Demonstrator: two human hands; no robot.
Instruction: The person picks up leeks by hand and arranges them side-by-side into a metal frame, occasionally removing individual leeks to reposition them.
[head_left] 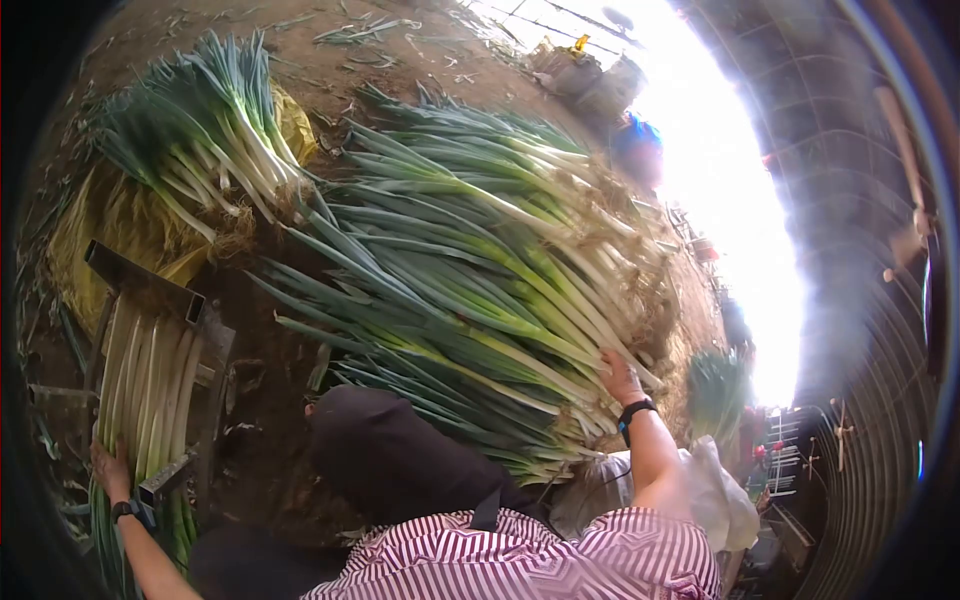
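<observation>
Leek pile [470, 270] fills frame centre, roots toward the right. Right hand [620, 378]: arm stretched up from lower right, fingers on the white stalks at the pile's edge; can't tell if it's gripping. Left hand [108, 470], lower left, rests against leek bundle [145, 390] in metal rack [140, 280]; grip unclear too.

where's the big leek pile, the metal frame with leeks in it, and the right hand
big leek pile [470, 270], head view, on the green leaves mid-pile
metal frame [140, 278], head view, on its top bar
right hand [620, 378], head view, on the back of the hand, at the pile's edge
</observation>
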